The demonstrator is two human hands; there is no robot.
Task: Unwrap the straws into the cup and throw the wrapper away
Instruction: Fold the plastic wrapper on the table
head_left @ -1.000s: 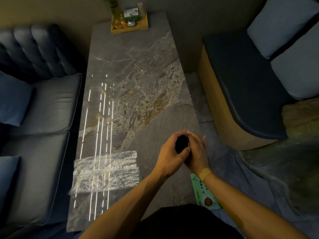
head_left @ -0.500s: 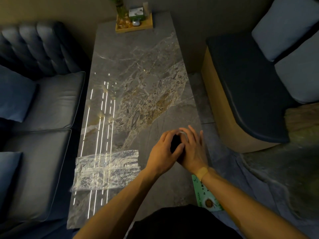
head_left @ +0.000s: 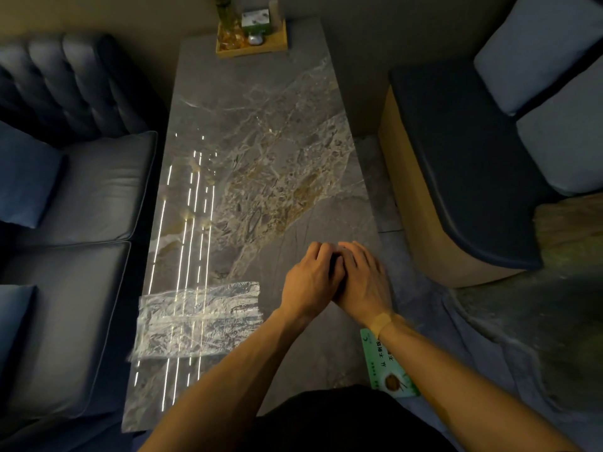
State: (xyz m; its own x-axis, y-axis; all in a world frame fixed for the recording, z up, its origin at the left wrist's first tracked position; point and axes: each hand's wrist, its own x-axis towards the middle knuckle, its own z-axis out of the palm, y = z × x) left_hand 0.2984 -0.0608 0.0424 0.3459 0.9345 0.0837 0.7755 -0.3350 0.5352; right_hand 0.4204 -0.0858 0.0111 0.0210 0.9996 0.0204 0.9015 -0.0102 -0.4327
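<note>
Your two hands meet over the near right part of the surface (head_left: 261, 125), close to its right edge.

From the left: one clear plastic wrapper (head_left: 199, 318) lies flat near the surface's left edge, well apart from your hands. Open marble runs from there to the one wooden tray (head_left: 251, 48) at the far end. Your left hand (head_left: 311, 283) and right hand (head_left: 365, 282) touch, fingers curled together over something hidden; you cannot tell what either grip holds. One green card (head_left: 388, 367) hangs off the near right edge. No cup or straws show.
</note>
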